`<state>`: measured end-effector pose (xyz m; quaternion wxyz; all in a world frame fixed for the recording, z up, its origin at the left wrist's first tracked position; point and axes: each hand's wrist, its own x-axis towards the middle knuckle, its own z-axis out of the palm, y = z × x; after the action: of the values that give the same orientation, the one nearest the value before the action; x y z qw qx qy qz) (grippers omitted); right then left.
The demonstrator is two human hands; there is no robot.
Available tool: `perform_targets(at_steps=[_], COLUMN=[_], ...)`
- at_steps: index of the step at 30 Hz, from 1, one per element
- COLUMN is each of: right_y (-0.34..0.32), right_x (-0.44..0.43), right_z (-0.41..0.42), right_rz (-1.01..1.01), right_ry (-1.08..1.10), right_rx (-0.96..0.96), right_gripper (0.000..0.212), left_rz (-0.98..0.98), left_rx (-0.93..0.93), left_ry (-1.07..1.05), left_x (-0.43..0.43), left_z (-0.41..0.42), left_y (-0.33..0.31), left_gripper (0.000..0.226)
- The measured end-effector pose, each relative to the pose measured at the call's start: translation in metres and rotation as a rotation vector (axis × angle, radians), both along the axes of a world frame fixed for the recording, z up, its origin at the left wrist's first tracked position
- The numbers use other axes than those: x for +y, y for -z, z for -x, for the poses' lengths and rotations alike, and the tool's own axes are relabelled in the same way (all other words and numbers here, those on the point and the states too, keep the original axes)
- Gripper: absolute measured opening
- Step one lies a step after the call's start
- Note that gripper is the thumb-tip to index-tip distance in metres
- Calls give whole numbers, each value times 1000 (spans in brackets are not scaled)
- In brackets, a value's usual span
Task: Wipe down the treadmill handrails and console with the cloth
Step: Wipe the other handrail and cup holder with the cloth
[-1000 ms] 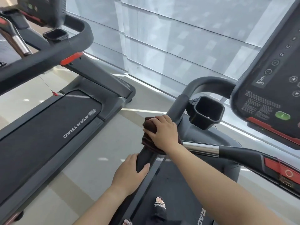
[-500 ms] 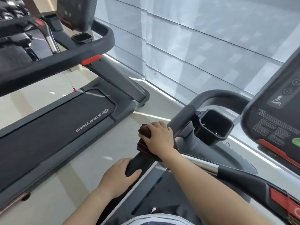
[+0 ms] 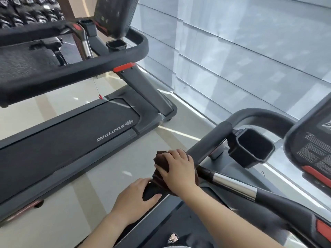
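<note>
A dark brown cloth (image 3: 161, 161) is wrapped around the left handrail (image 3: 211, 138) of the treadmill I stand on. My right hand (image 3: 179, 167) presses and grips the cloth against the rail. Just below it, my left hand (image 3: 136, 196) clasps the bare lower end of the same rail. The rail curves up and right toward the console (image 3: 311, 142), whose dark face with printed text and a red strip fills the right edge. A black and chrome centre handlebar (image 3: 232, 184) runs from beneath my right wrist toward the lower right.
A black cup holder (image 3: 254, 149) sits between rail and console. A second treadmill (image 3: 71, 136) stands to the left, its handrail (image 3: 75, 70) crossing the upper left. Pale floor (image 3: 100, 178) lies between them. A shaded window wall (image 3: 241, 51) spans the back. Dumbbells fill the top left corner.
My view has swung left and tilted, showing more of the neighbouring treadmill. My right hand with the cloth has slid slightly down the rail, closer to my left hand, which keeps its grip.
</note>
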<state>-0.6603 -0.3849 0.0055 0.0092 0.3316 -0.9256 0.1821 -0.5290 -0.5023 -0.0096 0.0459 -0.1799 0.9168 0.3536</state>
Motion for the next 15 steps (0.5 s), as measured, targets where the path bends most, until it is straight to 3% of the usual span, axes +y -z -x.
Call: perform_targets(at_steps=[5,10,15], right_y=[-3,-5,2], right_x=[-10,-32,-48], right_z=[5,-48,-124], right_rz=[-15,6,143], right_ry=[140,295,298], right_rx=[-16,-18,-1], right_gripper=[41,37,35], left_rz=[-38,-86,-109], left_rx=[-44,-37,28], left_ry=[64,99,154], left_x=[-24,-41,-47], left_z=[-52,-93,-101], left_y=[1,4,4], left_gripper=[57,60,44])
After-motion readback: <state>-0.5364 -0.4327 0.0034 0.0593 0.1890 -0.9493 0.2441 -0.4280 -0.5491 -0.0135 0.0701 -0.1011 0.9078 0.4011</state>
